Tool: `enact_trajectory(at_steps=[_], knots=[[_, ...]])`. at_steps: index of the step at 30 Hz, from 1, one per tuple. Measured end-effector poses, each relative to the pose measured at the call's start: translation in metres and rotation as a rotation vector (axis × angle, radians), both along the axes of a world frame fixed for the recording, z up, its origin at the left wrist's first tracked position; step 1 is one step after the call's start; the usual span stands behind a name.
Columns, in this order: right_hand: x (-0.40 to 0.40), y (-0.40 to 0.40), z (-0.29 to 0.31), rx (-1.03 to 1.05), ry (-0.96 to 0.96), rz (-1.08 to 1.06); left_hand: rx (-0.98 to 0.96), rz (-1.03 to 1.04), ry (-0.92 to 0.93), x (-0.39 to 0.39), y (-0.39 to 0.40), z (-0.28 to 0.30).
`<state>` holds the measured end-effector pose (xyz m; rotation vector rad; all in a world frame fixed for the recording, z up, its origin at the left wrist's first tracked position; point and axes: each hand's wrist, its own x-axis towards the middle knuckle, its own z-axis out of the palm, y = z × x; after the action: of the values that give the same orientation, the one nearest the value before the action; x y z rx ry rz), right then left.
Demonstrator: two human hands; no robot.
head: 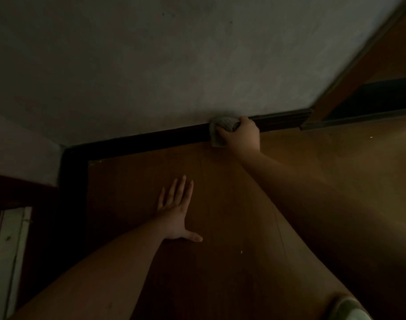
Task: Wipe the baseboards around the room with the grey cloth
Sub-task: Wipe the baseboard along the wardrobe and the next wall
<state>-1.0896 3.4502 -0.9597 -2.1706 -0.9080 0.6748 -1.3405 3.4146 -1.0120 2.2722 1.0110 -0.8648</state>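
A dark baseboard (pixel 151 140) runs along the foot of the pale wall and turns a corner at the left. My right hand (pixel 241 135) is shut on the bunched grey cloth (pixel 224 124) and presses it against the baseboard, right of the middle of the wall. My left hand (pixel 176 211) lies flat on the brown wooden floor, palm down, fingers spread and pointing toward the wall, holding nothing. Part of the cloth is hidden under my right fingers.
A wooden door frame (pixel 349 70) rises at the right end of the baseboard, with a dark gap beside it. At the lower left stands a pale frame or panel (pixel 10 250). My leg and a light slipper (pixel 349 310) show at the bottom right. The room is dim.
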Motion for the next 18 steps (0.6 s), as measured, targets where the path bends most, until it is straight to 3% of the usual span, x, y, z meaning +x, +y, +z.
enact_trajectory(at_steps=[11,18], knots=[[0.166,-0.065,0.014,-0.086,-0.127,-0.311,0.002,-0.007,0.007,0.003,0.000,-0.001],[0.179,-0.068,0.014,-0.167,-0.137,-0.366,-0.003,0.000,-0.017,0.001,0.000,-0.003]])
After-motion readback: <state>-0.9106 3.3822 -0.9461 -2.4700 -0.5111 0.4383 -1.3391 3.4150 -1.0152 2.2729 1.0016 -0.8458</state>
